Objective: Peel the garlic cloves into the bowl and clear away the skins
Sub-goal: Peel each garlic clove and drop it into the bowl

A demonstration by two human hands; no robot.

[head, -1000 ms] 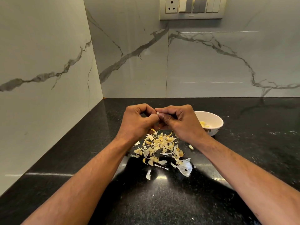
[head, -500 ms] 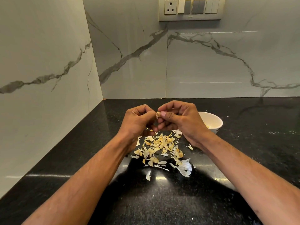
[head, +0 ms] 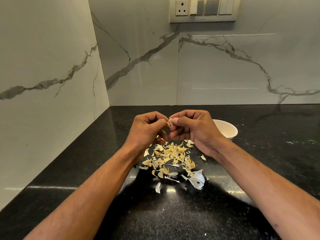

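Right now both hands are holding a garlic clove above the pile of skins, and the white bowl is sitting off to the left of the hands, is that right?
Not quite. The head view shows the white bowl to the right, behind the right hand, not to the left. The rest holds: it and the left hand pinch the garlic clove above the pile of skins.

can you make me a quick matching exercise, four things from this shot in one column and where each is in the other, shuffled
Things:
1. clove
2. bowl
3. skins
4. socket

Places:
A. on the wall
B. loose on the counter under the hands
C. pinched between the left hand and right hand
D. on the counter behind the right hand

Pairs: 1-C, 2-D, 3-B, 4-A
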